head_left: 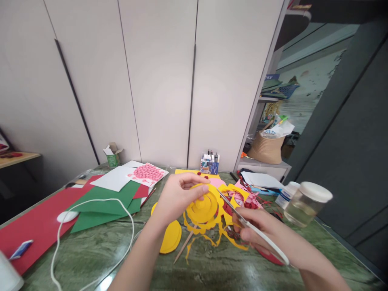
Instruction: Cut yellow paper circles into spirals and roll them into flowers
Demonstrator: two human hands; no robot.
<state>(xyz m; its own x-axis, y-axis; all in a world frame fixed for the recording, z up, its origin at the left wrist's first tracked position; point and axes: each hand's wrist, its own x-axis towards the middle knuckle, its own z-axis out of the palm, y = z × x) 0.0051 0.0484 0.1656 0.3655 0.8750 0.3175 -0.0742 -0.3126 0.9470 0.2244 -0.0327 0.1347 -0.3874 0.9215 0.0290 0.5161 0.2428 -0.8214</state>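
Over the middle of the table, my left hand [189, 192] pinches a yellow paper spiral [203, 208] with a scalloped outer edge, thumb on top. My right hand [257, 226] is closed around a pair of scissors [263, 238] with white handles. Their blades point up and left, next to the right edge of the spiral. A thin yellow paper strip [235, 241] dangles below. Yellow paper discs [170, 238] lie under my left forearm, beside a pointed wooden stick [182, 248]. Cut yellow scraps [242, 190] and red and pink pieces sit behind the scissors.
Green sheets [100, 208] and a red sheet [39, 224] cover the left side, crossed by a white cable [133, 226] near a white mouse [67, 217]. A lidded jar [304, 208] and a white bottle [287, 194] stand right. A pen box [209, 162] stands at the back.
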